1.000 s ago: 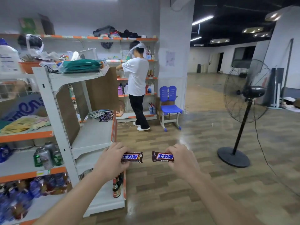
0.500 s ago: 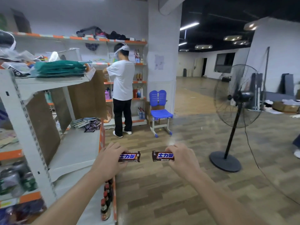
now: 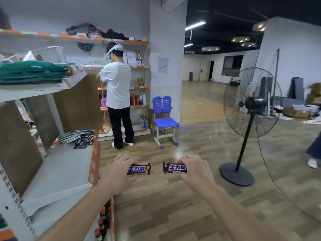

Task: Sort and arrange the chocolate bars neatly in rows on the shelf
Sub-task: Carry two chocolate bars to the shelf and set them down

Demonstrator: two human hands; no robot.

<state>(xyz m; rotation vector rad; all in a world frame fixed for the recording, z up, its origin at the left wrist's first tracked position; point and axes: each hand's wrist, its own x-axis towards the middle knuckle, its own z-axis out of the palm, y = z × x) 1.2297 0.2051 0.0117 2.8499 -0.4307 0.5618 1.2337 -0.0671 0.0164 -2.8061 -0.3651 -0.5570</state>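
Out in the aisle beside the shelf, the left hand pinches one chocolate bar by its end and the right hand pinches a second bar, both level above the floor. A loose pile of bars lies at the shelf's far end. Gripped only by their ends, the bars could slip and drop before reaching the shelf.

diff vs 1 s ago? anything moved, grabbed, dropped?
Only the view changed: it swung right, so the shelf unit and standing fan slid left in frame, and someone's leg came in at the right edge. Nothing was taken or let go. The left hand still pinches the left bar and the right hand the right bar, level, with a gap between. The pile of bars on the shelf is unchanged.
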